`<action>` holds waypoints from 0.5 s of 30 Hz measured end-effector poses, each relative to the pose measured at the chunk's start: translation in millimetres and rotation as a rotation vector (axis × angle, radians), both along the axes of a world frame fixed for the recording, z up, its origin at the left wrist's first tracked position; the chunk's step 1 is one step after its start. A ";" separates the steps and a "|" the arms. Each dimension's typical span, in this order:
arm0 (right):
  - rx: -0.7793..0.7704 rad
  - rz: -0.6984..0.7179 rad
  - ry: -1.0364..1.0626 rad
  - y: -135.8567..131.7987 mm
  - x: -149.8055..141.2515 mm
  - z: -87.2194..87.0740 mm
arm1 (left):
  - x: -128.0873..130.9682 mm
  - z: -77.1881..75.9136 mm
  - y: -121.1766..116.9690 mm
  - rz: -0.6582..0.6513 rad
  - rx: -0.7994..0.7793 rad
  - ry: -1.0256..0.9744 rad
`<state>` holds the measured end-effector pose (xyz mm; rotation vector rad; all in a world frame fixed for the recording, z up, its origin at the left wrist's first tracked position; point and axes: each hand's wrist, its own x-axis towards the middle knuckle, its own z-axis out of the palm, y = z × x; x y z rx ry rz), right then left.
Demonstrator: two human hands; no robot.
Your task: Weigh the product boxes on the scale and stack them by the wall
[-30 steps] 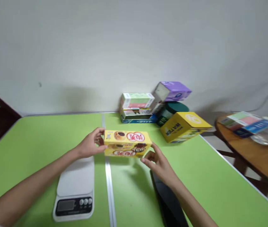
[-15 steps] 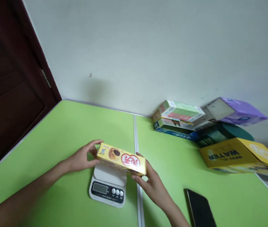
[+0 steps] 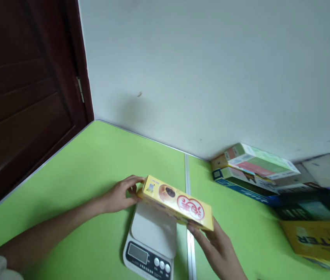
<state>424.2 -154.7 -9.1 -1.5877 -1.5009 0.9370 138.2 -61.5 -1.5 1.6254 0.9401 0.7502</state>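
Note:
A long yellow snack box (image 3: 179, 200) with a red logo and a bun picture is held between both hands. My left hand (image 3: 124, 194) grips its left end, thumb below and fingers on the far side. At the right end, my right hand (image 3: 219, 247) has its thumb on the near lower edge, the other fingers mostly hidden behind. Beneath the box sits a white digital kitchen scale (image 3: 153, 233) with a blank-looking display and three round buttons. The box covers the far part of its platform; whether they touch I cannot tell.
Several stacked boxes, topped by a green and white box (image 3: 266, 161), stand against the wall at right. Nearer is a yellow carton (image 3: 319, 239) marked WATER. A metal seam (image 3: 187, 175) crosses the green table (image 3: 118, 151). A dark wooden door (image 3: 21, 97) is at left.
The view has turned, so the table, scale and boxes sit differently in the frame, and the phone has almost left it. Both hands still hold the yellow box over the scale.

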 end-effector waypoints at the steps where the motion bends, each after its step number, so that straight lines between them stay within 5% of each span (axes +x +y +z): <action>1: 0.010 -0.009 0.022 15.0 -6.6 -1.3 | -2.1 -0.8 10.6 0.054 0.031 -0.008; 7: 0.089 -0.057 0.168 138.6 -59.2 -28.3 | -8.7 -28.6 99.4 0.451 0.158 -0.087; 15: 0.211 -0.109 0.136 284.7 -109.7 -33.7 | -15.1 -60.1 241.7 0.671 0.208 -0.078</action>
